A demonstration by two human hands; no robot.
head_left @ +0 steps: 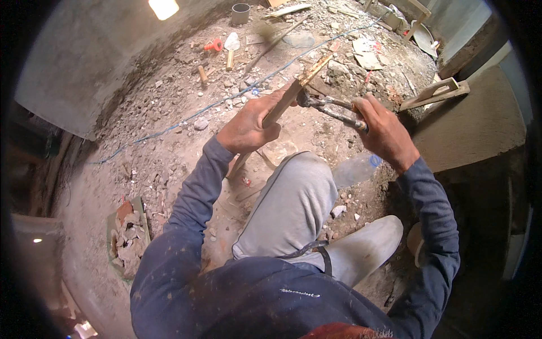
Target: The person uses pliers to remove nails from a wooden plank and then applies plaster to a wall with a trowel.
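Between the hands, a wooden strip (288,96) is being gripped in the closed left hand (248,129), while pincers (330,110) are being squeezed against it by the closed right hand (384,133)

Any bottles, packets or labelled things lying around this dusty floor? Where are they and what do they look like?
Plastic bottle: lying on the ground under the right hand, clear with a blue cap.
Cardboard scraps: on the rubble farther off, flat, pale brown.
Cup-like pot: far edge, round, grey.
No signs or screens show.
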